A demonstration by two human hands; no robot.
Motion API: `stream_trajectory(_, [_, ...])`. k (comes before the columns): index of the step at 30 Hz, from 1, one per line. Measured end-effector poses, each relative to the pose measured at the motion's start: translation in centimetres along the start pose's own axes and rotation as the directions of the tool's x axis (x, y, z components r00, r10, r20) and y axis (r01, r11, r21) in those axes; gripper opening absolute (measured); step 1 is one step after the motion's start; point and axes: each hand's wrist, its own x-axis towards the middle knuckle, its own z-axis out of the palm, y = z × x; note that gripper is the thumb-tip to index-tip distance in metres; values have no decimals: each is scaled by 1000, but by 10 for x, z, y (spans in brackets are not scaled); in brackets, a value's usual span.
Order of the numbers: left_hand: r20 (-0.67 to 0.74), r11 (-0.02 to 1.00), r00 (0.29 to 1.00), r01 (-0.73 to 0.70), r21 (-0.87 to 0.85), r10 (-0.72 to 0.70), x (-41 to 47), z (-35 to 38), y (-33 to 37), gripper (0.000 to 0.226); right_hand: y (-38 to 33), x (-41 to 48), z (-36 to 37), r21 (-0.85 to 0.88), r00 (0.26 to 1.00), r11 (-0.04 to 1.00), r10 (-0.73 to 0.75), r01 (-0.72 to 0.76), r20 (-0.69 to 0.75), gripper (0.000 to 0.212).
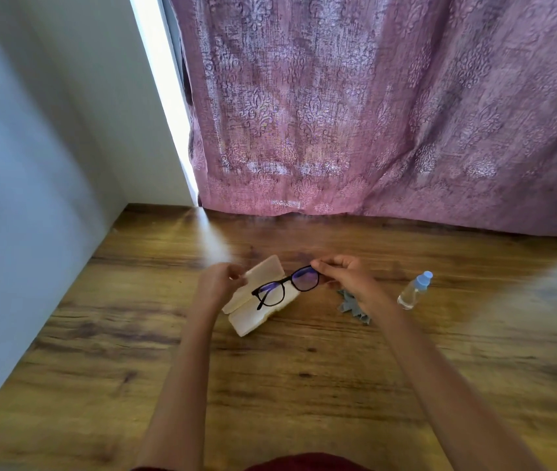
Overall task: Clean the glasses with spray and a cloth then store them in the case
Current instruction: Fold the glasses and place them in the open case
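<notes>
Our right hand pinches the black-framed glasses by one outer corner, tilted just above the open white case. Our left hand pinches the edge of the case's raised lid. The glasses look light, stiff and fragile, with lenses that smear, so we judge the frame corner the safest hold; the grey cloth and spray bottle lie nearby.

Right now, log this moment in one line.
left hand holds open case | right hand holds glasses over case | cloth, spray bottle on table
</notes>
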Motion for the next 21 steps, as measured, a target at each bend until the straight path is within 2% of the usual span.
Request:
stream_trajectory(4, [81, 998, 994, -67, -4, 67, 6, 9, 18, 21, 4, -1, 3, -105, 997, 993, 63, -58, 50, 14])
stream_trajectory(10, [95, 992, 988, -125, 21, 123, 8, 16, 30, 22, 20, 0, 9, -102, 993, 988, 118, -117, 5, 17])
stream_trajectory(17, [90, 990, 986, -141, 2, 140, 9, 17, 31, 23, 32, 0, 10, -184, 989, 973, 133, -142, -60, 17])
stream_trajectory(21, [80, 983, 980, -180, -26, 181, 8, 18, 30, 25, 37, 0, 13, -215, 993, 972, 75, -92, -87, 14])
